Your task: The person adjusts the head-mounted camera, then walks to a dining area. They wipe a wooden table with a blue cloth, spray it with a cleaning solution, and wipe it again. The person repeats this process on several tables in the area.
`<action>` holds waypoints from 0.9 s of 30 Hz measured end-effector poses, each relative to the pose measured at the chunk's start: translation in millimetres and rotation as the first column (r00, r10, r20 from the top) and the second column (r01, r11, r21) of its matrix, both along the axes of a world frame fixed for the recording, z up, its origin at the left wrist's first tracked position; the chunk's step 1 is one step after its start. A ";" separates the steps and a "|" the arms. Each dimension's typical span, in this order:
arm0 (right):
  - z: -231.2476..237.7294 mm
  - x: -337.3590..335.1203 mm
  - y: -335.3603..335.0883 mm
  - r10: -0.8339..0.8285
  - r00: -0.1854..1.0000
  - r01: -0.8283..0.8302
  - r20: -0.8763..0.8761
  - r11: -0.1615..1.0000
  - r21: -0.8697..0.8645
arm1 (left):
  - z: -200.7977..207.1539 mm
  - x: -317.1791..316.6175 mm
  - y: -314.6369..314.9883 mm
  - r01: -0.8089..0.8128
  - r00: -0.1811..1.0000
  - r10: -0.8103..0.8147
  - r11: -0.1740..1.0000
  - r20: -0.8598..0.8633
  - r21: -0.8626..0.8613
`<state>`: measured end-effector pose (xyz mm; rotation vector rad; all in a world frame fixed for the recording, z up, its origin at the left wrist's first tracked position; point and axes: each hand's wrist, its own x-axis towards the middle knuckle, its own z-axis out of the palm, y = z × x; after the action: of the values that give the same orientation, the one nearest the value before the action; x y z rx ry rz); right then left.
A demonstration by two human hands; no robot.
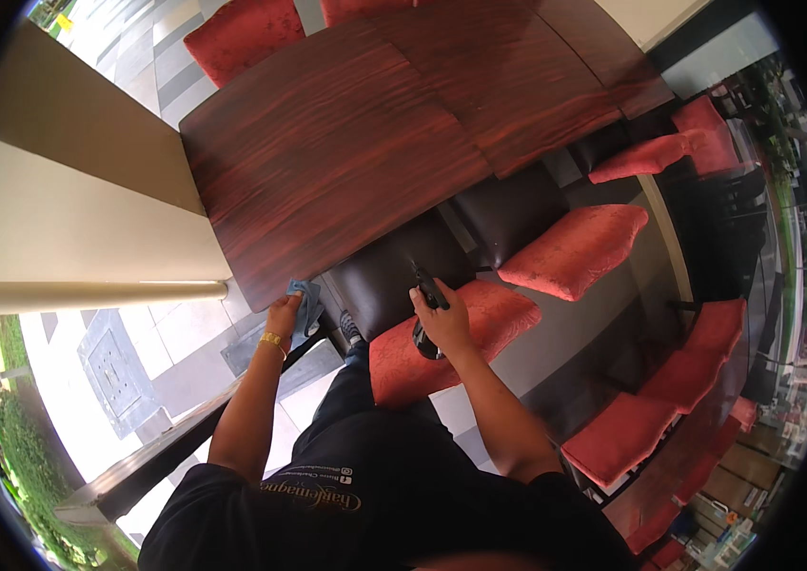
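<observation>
My left hand point(282, 316) is closed on a folded blue cloth point(306, 303) beside the near left corner of the dark red-brown wooden table point(327, 162). Part of the cloth hangs below my fingers. In my right hand point(445, 319) is a spray bottle with a black trigger head point(430, 287). My fingers wrap its neck, and most of its dark body is hidden behind the hand. The bottle is held over the nearest chair, which has a red patterned back point(499, 319) and a dark brown padded seat point(389, 276).
A second red-backed chair point(575, 252) stands to the right along the table, with another farther on. Red chairs point(223, 43) line the far side. A cream pillar point(80, 190) meets the table's left end. More red chairs point(622, 438) stand behind at lower right.
</observation>
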<state>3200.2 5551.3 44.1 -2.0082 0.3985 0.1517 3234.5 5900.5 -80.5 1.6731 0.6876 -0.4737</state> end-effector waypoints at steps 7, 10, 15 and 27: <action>16.6 14.6 18.5 0.073 0.991 -0.087 0.114 0.988 0.128 | 26.1 16.3 12.3 -0.371 0.921 0.289 0.856 -0.261 -0.361; 32.1 16.8 29.7 0.137 0.990 -0.139 0.025 0.982 0.132 | -42.5 59.2 52.8 -0.501 0.865 0.463 0.777 -0.194 -0.380; 19.7 17.7 11.3 -0.024 0.996 0.003 0.090 0.973 0.229 | 22.4 145.3 -36.6 -0.156 0.892 0.105 0.984 0.440 0.081; -17.8 232.6 7.8 -0.318 0.925 0.307 0.208 0.948 0.083 | -69.2 217.4 -148.7 0.539 -0.019 -0.958 0.231 0.286 0.810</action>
<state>3432.8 5559.2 26.3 -1.8613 0.5610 -0.2560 3452.0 5751.8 -149.6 2.4098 -1.1628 -0.2512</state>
